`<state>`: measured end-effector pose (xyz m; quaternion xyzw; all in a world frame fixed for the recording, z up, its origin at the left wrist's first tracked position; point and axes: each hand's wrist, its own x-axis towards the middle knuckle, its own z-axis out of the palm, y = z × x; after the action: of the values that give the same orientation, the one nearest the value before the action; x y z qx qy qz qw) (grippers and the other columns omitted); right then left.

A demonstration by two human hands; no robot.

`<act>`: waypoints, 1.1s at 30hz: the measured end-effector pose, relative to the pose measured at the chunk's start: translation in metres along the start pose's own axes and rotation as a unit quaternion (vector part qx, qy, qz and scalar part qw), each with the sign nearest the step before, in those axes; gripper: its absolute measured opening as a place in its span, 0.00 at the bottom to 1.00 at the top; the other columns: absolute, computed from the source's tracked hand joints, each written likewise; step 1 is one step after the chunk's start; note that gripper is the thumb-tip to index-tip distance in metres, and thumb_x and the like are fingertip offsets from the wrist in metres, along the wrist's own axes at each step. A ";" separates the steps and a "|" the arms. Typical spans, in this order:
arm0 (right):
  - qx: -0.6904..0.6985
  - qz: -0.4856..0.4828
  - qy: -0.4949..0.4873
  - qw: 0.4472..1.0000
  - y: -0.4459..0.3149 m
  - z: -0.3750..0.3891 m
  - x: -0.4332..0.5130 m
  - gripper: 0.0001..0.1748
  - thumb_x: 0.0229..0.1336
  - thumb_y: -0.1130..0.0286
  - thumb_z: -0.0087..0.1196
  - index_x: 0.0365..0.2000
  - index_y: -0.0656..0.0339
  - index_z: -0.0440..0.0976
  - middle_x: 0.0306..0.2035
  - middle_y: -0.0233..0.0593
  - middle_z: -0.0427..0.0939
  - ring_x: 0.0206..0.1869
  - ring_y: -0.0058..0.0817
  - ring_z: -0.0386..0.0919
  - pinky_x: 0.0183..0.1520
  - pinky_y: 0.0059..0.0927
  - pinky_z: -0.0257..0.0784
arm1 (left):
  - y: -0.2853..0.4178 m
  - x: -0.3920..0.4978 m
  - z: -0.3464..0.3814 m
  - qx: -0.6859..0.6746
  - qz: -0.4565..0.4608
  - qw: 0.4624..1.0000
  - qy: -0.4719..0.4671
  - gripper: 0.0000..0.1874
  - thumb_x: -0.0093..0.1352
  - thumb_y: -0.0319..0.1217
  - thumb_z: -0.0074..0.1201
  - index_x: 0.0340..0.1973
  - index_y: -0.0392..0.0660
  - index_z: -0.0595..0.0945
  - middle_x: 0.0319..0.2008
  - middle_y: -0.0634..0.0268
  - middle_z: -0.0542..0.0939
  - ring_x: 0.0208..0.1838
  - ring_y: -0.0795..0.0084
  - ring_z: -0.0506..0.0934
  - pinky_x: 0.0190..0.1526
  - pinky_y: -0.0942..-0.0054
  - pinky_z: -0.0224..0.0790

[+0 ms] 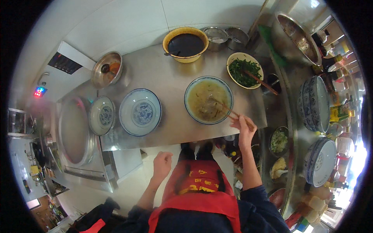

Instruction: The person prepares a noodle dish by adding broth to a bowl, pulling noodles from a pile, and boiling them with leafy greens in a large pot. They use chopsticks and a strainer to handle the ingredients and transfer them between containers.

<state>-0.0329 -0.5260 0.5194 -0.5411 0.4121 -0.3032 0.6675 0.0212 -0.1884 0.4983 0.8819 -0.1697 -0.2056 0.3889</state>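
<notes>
Chopsticks (231,112) are held in my right hand (246,128), their tips down in a blue-rimmed bowl of broth (209,100) on the steel counter (174,128). Noodles seem to lie at the tips, though the broth partly hides them. My left hand (162,163) hangs in front of the counter's edge with its fingers curled, and nothing shows in it. Left of the broth bowl stands a blue-and-white bowl (140,112) with no food in it, and beside that a similar bowl (102,115). Behind the right hand is a bowl of chopped greens (244,70) with chopsticks resting in it.
A yellow basin of dark liquid (185,45) and a steel bowl with a ladle (107,70) stand at the back. A large round pot (74,131) is at the left. Stacked bowls (314,104), a large metal basin (297,39) and chopped scallions (279,141) are on the right.
</notes>
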 end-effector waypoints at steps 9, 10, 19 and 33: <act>-0.014 -0.014 -0.059 0.998 0.000 0.002 0.009 0.16 0.64 0.67 0.50 0.40 0.74 0.76 0.36 0.45 0.80 0.35 0.29 0.80 0.39 0.32 0.79 | 0.005 0.001 -0.004 -0.027 0.015 0.999 0.031 0.08 0.64 0.23 0.51 0.38 0.42 0.80 0.33 0.55 0.77 0.28 0.63 0.77 0.31 0.68 0.71; 0.006 -0.049 -0.088 0.995 -0.001 0.002 0.010 0.16 0.64 0.67 0.50 0.40 0.74 0.76 0.36 0.46 0.80 0.35 0.29 0.80 0.39 0.32 0.79 | 0.004 0.001 -0.004 -0.032 0.008 0.999 0.024 0.09 0.64 0.23 0.51 0.39 0.42 0.80 0.34 0.55 0.77 0.28 0.63 0.77 0.31 0.69 0.72; 0.036 -0.063 -0.105 0.992 -0.013 0.011 0.012 0.16 0.64 0.67 0.51 0.40 0.73 0.76 0.36 0.44 0.80 0.37 0.31 0.80 0.41 0.33 0.78 | -0.007 0.002 0.002 -0.037 -0.010 0.999 0.005 0.10 0.64 0.22 0.50 0.41 0.41 0.78 0.40 0.54 0.77 0.30 0.62 0.77 0.31 0.70 0.72; -0.044 -0.025 -0.005 0.999 -0.011 0.001 0.010 0.14 0.63 0.67 0.53 0.38 0.72 0.76 0.33 0.45 0.81 0.32 0.30 0.81 0.34 0.31 0.79 | -0.009 0.009 0.006 -0.050 -0.020 0.998 0.042 0.10 0.64 0.25 0.50 0.41 0.41 0.79 0.41 0.52 0.76 0.38 0.53 0.78 0.40 0.65 0.74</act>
<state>-0.0263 -0.5369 0.5283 -0.5814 0.4082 -0.2989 0.6372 0.0269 -0.1903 0.4857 0.8725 -0.1250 -0.1842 0.4349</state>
